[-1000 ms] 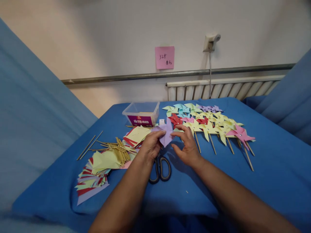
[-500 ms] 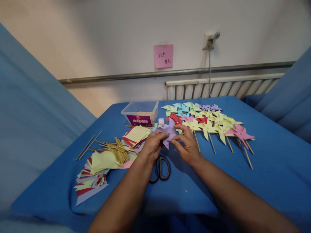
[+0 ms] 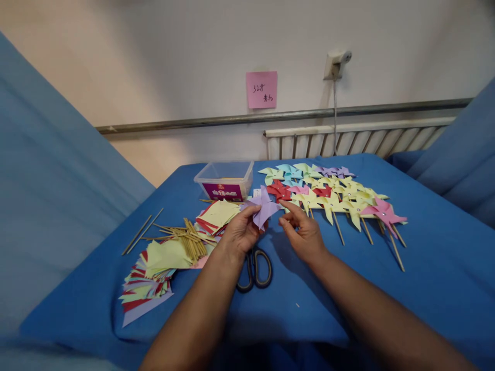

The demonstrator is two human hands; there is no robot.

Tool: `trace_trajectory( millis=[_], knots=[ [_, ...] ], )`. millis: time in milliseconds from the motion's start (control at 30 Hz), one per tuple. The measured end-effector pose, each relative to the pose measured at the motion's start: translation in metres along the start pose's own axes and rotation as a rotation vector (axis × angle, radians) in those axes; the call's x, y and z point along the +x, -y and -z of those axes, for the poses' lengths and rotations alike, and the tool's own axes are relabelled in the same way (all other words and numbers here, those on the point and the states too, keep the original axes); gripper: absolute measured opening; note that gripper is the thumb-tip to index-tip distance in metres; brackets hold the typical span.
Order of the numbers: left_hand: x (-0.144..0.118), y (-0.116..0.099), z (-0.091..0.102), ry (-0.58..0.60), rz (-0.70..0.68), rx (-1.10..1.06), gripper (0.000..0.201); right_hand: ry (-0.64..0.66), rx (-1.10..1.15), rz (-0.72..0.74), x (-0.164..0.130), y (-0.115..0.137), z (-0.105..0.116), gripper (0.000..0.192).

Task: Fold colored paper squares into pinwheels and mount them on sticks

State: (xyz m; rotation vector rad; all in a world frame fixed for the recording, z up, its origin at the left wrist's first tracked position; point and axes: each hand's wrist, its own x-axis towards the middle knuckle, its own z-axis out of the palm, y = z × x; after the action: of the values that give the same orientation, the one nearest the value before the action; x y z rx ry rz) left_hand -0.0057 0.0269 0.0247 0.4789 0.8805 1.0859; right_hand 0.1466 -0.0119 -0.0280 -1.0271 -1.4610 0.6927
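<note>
1. Head view, the hands: my left hand (image 3: 240, 232) is closed on a purple paper pinwheel head (image 3: 263, 207), thumb and fingers pinching its lower left side so the folded blades stand up off the cloth and face me. Holding it raised, I judge, keeps the folds from flattening against the tabletop (image 3: 425, 268).

2. Head view, the other hand: my right hand (image 3: 303, 229) sits just right of the purple piece, fingers curled together with the tips pointing at its centre. I cannot tell whether they pinch something small, or whether they touch the paper at all.

3. Head view, below the hands: black-handled scissors (image 3: 254, 268) lie on the blue cloth between my forearms, handles toward me, probably laid there to be close to hand.

4. Head view, left side: cut paper squares (image 3: 154, 273) sit in fanned stacks with a heap of wooden sticks (image 3: 185, 238) partly on top; two sticks lie apart, further left. Stock is kept on one side, it seems.

5. Head view, right side: finished pinwheels (image 3: 340, 198) on sticks lie overlapping in rows, heads toward the wall, well clear of the raw paper.

6. Head view, far edge: a clear plastic box (image 3: 226, 181) stands behind the paper stacks, and a pink note (image 3: 262, 89) is stuck on the wall above.
</note>
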Motion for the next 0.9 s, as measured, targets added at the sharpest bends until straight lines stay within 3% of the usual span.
trace_trajectory(
  millis=[100, 267, 467, 667, 900],
  knots=[
    [0.001, 0.001, 0.001, -0.008, 0.073, -0.059, 0.024, 0.104, 0.132, -0.036, 0.001, -0.002, -0.004, 0.042],
    [0.003, 0.007, -0.001, 0.035, 0.091, -0.010, 0.019, 0.083, 0.065, 0.095, 0.008, 0.000, 0.002, 0.020],
    [0.006, 0.012, -0.001, 0.032, 0.019, 0.068, 0.018, 0.060, -0.045, 0.203, 0.013, -0.003, 0.011, 0.011],
    [0.005, 0.018, -0.001, 0.075, -0.075, 0.127, 0.021, 0.042, -0.014, 0.110, 0.010, -0.002, 0.004, 0.011],
    [0.004, 0.020, 0.000, 0.038, -0.132, 0.200, 0.016, -0.123, 0.187, -0.078, 0.010, -0.001, -0.003, 0.020]
  ],
)
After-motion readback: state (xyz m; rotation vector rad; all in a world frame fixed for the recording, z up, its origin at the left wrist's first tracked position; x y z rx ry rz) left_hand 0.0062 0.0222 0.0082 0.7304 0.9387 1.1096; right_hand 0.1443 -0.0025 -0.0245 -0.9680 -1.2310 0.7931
